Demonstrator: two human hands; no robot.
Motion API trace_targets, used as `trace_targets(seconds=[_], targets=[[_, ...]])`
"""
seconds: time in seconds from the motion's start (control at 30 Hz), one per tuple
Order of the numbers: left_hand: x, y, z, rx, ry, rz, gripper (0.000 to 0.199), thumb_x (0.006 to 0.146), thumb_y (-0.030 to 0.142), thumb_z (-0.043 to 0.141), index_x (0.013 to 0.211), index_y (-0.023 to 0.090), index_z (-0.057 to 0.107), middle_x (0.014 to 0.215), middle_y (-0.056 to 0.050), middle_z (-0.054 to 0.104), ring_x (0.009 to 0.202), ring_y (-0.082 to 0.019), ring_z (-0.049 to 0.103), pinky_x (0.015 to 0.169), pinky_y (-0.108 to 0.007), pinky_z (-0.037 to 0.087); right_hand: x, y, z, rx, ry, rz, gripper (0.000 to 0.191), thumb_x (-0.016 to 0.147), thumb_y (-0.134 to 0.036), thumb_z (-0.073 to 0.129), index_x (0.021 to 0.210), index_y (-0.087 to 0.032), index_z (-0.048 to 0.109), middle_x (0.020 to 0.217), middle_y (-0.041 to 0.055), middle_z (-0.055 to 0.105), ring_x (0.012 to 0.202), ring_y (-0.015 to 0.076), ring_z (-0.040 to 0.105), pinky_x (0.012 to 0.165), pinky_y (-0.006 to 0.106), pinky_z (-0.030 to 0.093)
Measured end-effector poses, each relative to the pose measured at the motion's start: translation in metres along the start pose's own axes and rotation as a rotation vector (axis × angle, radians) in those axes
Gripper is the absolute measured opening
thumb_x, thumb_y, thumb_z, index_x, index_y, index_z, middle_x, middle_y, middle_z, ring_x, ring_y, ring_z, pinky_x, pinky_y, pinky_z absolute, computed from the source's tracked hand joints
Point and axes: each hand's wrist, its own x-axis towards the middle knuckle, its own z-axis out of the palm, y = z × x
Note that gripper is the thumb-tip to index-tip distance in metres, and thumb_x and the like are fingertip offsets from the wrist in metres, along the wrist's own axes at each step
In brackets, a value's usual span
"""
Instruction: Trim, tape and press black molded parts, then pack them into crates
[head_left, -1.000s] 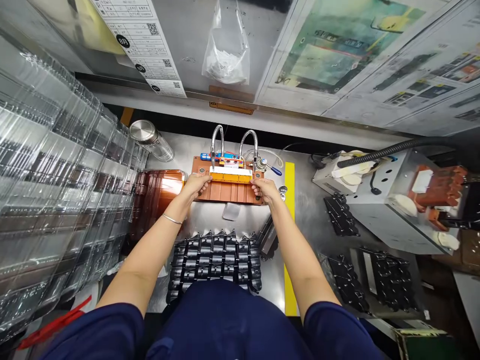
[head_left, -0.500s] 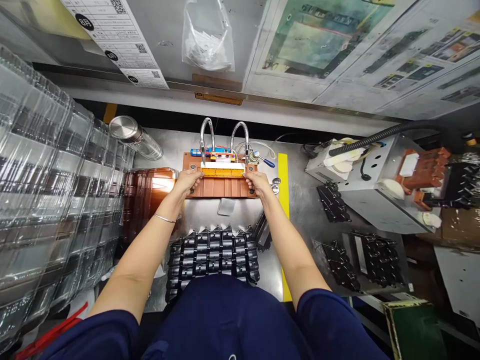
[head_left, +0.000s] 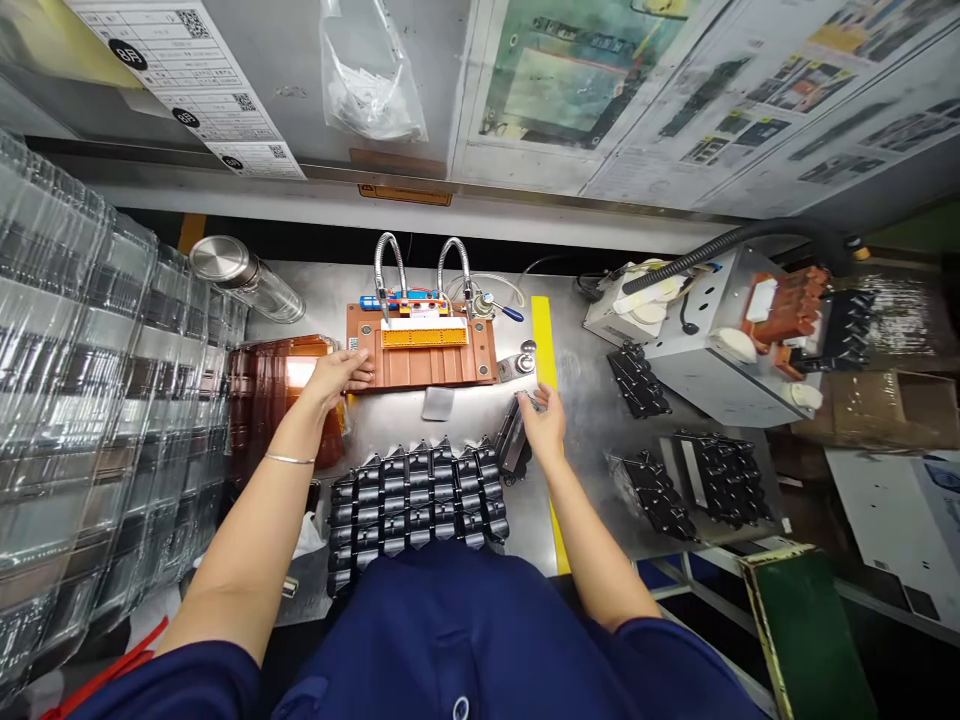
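orange in colour, a strip point(head_left: 424, 338) sits on a brown fixture point(head_left: 420, 372) before two metal hoses point(head_left: 388, 239) in the head view, seemingly in place, neither hand on it. the left hand point(head_left: 337, 378) touches the fixture's left edge, whether pinching it one cannot tell, while the right hand point(head_left: 545, 420), fingers parted, hangs beside a lone black part point(head_left: 511, 445); that and the rows of black parts point(head_left: 420, 495) nearby look yet unworked.

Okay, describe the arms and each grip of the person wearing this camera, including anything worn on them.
The left grip and right grip are ungloved hands. The left sleeve and right sleeve are short and navy blue, leaving the forearms uncovered. A thin, silver-coloured bracelet circles the left forearm near the wrist; the right wrist shows none.
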Motion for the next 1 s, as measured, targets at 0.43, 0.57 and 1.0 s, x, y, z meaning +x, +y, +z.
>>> trace_targets(seconds=[0.43,0.57,1.0], targets=[[-0.144,-0.08,0.098,0.349,-0.395,0.567,0.046,0.056,0.028,0.077,0.102,0.026,0.07,0.113,-0.009,0.068,0.109,-0.031,0.061,0.1,-0.044,0.047,-0.033,0.013,-0.031,0.593,0.011,0.498,0.09,0.056,-0.041,0.077,0.133,-0.017,0.036,0.089,0.0009,0.064,0.07,0.0164,0.063,0.063,0.031,0.053],[-0.157,-0.09,0.107,0.129,-0.286,0.597,0.052,0.061,0.026,0.076,0.113,0.028,0.066,0.124,-0.009,0.062,0.119,-0.03,0.055,0.108,-0.045,0.041,-0.063,-0.024,-0.005,0.826,-0.24,0.35,0.064,0.063,-0.052,0.076,0.114,-0.021,0.051,0.091,0.0016,0.066,0.078,0.0159,0.065,0.066,0.03,0.055],[-0.046,-0.04,0.03,-0.004,-0.047,0.162,0.048,0.078,0.036,0.069,0.117,0.012,0.057,0.099,-0.009,0.064,0.079,-0.016,0.064,0.079,-0.038,0.057,-0.009,-0.058,0.056,0.523,-0.483,0.213,0.052,0.062,-0.043,0.076,0.103,-0.017,0.056,0.074,-0.0001,0.065,0.061,0.0152,0.066,0.056,0.027,0.056]])
